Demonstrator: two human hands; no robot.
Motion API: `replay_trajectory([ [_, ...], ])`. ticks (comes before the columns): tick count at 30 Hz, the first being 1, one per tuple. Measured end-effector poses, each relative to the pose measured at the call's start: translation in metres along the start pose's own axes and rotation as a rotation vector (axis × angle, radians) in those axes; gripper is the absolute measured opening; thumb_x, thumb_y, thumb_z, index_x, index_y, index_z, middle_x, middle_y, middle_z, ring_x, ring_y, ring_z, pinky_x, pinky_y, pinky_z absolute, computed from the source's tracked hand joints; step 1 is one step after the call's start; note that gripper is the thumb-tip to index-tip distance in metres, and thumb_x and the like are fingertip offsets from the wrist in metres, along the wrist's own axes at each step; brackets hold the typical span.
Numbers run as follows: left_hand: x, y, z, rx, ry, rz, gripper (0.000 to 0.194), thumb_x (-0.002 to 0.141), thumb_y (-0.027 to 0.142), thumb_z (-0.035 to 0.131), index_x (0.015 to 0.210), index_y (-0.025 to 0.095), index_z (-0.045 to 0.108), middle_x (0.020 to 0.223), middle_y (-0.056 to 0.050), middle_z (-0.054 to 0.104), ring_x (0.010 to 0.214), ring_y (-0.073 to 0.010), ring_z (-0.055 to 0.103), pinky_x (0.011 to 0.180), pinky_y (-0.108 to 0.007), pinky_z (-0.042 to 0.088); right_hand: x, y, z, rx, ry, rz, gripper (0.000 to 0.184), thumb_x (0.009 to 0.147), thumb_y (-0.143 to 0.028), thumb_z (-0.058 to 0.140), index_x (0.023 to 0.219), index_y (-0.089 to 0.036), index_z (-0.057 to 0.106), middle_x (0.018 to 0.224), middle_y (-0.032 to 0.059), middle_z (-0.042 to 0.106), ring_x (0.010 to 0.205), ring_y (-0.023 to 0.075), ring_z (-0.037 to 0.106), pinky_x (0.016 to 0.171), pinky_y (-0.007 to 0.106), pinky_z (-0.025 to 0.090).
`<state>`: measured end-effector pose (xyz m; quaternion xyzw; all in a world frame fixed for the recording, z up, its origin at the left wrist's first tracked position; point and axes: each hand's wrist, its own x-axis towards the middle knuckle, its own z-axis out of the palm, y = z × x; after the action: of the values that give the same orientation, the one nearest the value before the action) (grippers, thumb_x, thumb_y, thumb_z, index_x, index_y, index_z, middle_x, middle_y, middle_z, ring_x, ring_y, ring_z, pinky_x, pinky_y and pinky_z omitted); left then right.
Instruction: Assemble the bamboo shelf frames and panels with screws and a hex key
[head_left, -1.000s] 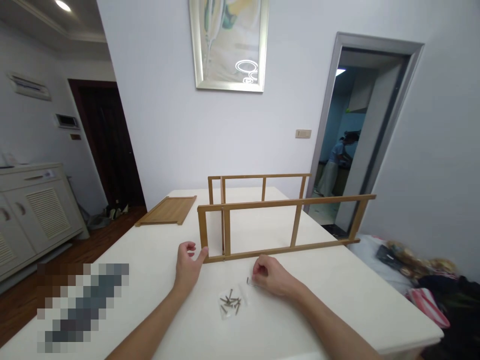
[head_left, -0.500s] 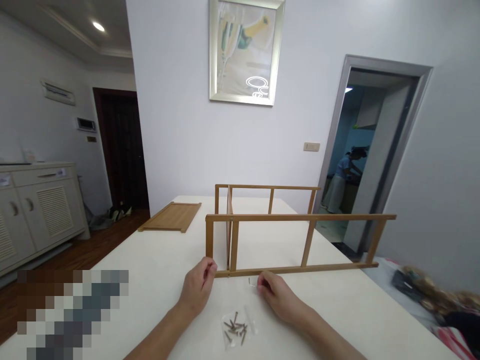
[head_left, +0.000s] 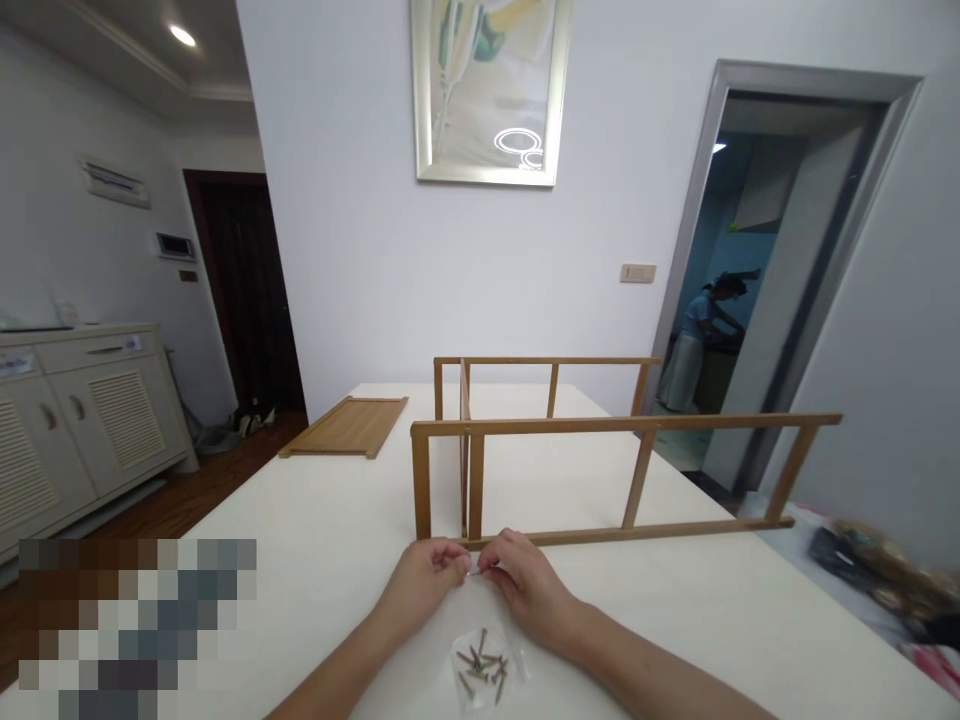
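Observation:
My left hand (head_left: 426, 580) and my right hand (head_left: 529, 585) are pinched close together at the lower rail of a wooden shelf frame (head_left: 585, 425). Between their fingertips shows a thin metal hex key (head_left: 474, 573), mostly hidden; the right fingers grip it. Whether the left fingers also hold its end or a small screw, I cannot make out. The frame lies on its side, two ladder-like sides joined by a panel near the left end. Below the hands, a clear plastic bag with several screws (head_left: 484, 662) lies on the white table (head_left: 337, 520).
A slatted wooden panel (head_left: 349, 425) lies flat at the table's far left. A cabinet (head_left: 97, 400) stands further left. Beyond the doorway on the right, a person (head_left: 701, 330) leans over a counter. Cloth items (head_left: 885, 575) are heaped right of the table.
My right hand has moved left with the hex key, and my left hand has shifted right, so they now nearly meet. The camera view has tilted slightly.

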<state>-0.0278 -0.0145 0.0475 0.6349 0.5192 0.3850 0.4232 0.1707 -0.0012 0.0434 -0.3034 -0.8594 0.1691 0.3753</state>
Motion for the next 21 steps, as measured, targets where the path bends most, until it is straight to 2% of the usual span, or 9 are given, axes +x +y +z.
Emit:
replay_trajectory([
  [3,-0.001,0.001,0.000,-0.038,-0.025,-0.047,0.036,0.069,0.049,0.065,0.072,0.014,0.067,0.058,0.000,0.063,0.039,-0.0078,0.042,0.042,-0.023,0.031,-0.003,0.000,0.002,-0.062,0.011,-0.052,0.020,0.088,-0.005,0.048,0.088,-0.022,0.058,0.082,0.0028,0.061,0.085,0.0188,0.054,0.078,0.031,0.044],
  [7,-0.004,0.004,-0.002,-0.119,-0.083,-0.083,0.030,0.064,0.042,0.072,0.071,0.013,0.068,0.051,0.000,0.062,0.041,-0.0114,0.053,0.044,-0.024,0.039,-0.002,0.002,0.002,-0.066,0.034,-0.055,0.018,0.088,-0.007,0.053,0.094,-0.022,0.059,0.086,0.0035,0.060,0.088,0.0192,0.056,0.078,0.031,0.046],
  [10,-0.007,0.004,-0.005,-0.070,-0.074,-0.119,0.022,0.064,0.035,0.073,0.067,0.014,0.066,0.050,0.000,0.062,0.046,-0.0138,0.058,0.048,-0.025,0.044,0.000,0.012,-0.005,-0.097,0.090,-0.053,0.021,0.088,-0.007,0.052,0.101,-0.022,0.057,0.093,0.0054,0.062,0.094,0.0206,0.056,0.082,0.034,0.048],
  [15,-0.008,-0.004,-0.010,0.020,-0.085,-0.114,0.018,0.067,0.032,0.068,0.070,0.014,0.066,0.058,-0.002,0.066,0.054,-0.0161,0.063,0.053,-0.026,0.046,-0.001,0.037,-0.027,-0.261,0.209,0.122,0.022,0.086,-0.006,0.051,0.101,-0.020,0.059,0.096,0.0080,0.065,0.096,0.0237,0.055,0.085,0.041,0.048],
  [18,-0.008,-0.007,-0.010,0.066,-0.091,-0.086,0.019,0.070,0.032,0.065,0.073,0.014,0.068,0.059,-0.001,0.066,0.056,-0.0166,0.062,0.056,-0.026,0.046,-0.001,0.043,-0.033,-0.302,0.198,0.206,0.016,0.088,-0.012,0.055,0.100,-0.019,0.062,0.099,0.0094,0.066,0.097,0.0242,0.056,0.088,0.042,0.046],
  [21,-0.010,-0.005,-0.009,0.206,-0.094,-0.018,0.022,0.075,0.033,0.061,0.079,0.015,0.073,0.059,-0.001,0.066,0.057,-0.0160,0.060,0.059,-0.026,0.043,0.000,0.036,-0.031,-0.314,0.114,0.207,0.016,0.089,-0.022,0.059,0.104,-0.017,0.064,0.101,0.0098,0.067,0.099,0.0245,0.055,0.089,0.041,0.044],
])
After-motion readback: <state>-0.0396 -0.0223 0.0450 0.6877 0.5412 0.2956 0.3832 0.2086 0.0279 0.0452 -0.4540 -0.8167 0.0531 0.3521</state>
